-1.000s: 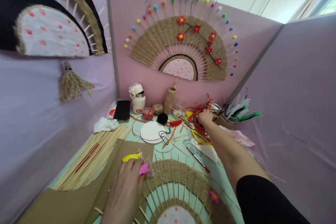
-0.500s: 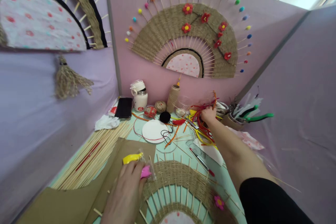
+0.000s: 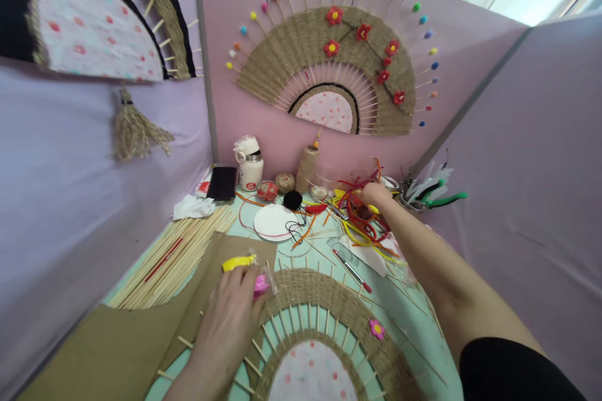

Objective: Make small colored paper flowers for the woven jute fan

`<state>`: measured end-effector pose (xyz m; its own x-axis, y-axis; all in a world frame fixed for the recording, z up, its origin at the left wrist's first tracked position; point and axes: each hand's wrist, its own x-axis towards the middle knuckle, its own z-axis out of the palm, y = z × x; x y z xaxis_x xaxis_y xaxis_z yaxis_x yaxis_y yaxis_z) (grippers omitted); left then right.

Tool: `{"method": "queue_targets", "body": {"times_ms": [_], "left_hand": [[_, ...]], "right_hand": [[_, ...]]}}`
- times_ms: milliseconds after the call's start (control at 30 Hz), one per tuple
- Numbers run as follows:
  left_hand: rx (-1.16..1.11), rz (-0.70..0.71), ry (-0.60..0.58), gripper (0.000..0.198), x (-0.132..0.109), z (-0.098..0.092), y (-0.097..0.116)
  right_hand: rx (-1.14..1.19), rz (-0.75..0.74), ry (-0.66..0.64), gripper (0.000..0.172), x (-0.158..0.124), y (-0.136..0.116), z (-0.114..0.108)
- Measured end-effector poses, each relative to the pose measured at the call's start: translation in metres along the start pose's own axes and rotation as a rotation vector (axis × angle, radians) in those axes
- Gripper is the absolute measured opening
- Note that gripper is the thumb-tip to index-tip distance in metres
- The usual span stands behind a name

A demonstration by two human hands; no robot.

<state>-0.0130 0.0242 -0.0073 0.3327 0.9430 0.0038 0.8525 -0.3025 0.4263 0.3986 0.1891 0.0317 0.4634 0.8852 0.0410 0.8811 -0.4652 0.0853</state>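
Observation:
My left hand [image 3: 230, 310] is closed around small clear plastic packets. A soft-looking yellow lump [image 3: 239, 262] and a pink lump [image 3: 260, 286] show at its fingertips; their material is unclear. Beneath and beside that hand lies a woven twine fan [image 3: 308, 288] on thin sticks, with a pink flower [image 3: 377, 329] and a spotted half-round centre [image 3: 308, 373]. At the back right, my right hand [image 3: 375, 196] reaches into a tangle of red, orange and yellow cords [image 3: 362, 225]. Its fingers are hidden there, so what it grips, if anything, does not show.
Thin sticks [image 3: 174, 257] and brown cardboard [image 3: 126, 341] lie on the left. Behind stand a white bottle [image 3: 251, 169], a twine cone [image 3: 307, 169] and a black yarn ball [image 3: 292, 200]. A pen [image 3: 352, 270] and green-handled pliers [image 3: 446, 200] are right. A finished fan [image 3: 282, 66] hangs behind.
My right hand has dipped and turned within the cord tangle. My left hand keeps its hold on the packets. The view has shifted slightly, showing more of the woven fan.

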Motion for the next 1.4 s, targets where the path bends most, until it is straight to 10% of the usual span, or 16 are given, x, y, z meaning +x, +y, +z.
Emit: {"method": "queue_targets", "body": {"times_ms": [233, 400, 500, 667, 967, 1233, 1400], "left_hand": [[0.003, 0.019, 0.208, 0.038, -0.006, -0.006, 0.013], [-0.400, 0.179, 0.313, 0.036, -0.006, -0.001, 0.018], [-0.812, 0.148, 0.227, 0.041, -0.006, -0.001, 0.024], [-1.341, 0.106, -0.013, 0.053, -0.006, -0.007, 0.027], [-1.229, 0.194, 0.027, 0.039, -0.005, -0.014, 0.018], [-1.224, 0.056, 0.061, 0.033, -0.004, -0.004, 0.027], [-1.335, 0.035, -0.011, 0.038, -0.005, 0.001, 0.032]], "right_hand": [[0.221, -0.022, 0.044, 0.038, -0.058, 0.003, -0.031], [0.715, -0.196, 0.030, 0.040, -0.155, -0.020, -0.050], [1.207, -0.394, -0.109, 0.033, -0.229, -0.045, -0.050], [1.309, -0.488, -0.178, 0.026, -0.308, -0.085, -0.026], [1.388, -0.375, 0.082, 0.028, -0.313, -0.109, 0.015], [1.111, -0.327, 0.669, 0.033, -0.328, -0.120, 0.029], [1.131, -0.393, 0.583, 0.020, -0.332, -0.122, 0.026]]}}
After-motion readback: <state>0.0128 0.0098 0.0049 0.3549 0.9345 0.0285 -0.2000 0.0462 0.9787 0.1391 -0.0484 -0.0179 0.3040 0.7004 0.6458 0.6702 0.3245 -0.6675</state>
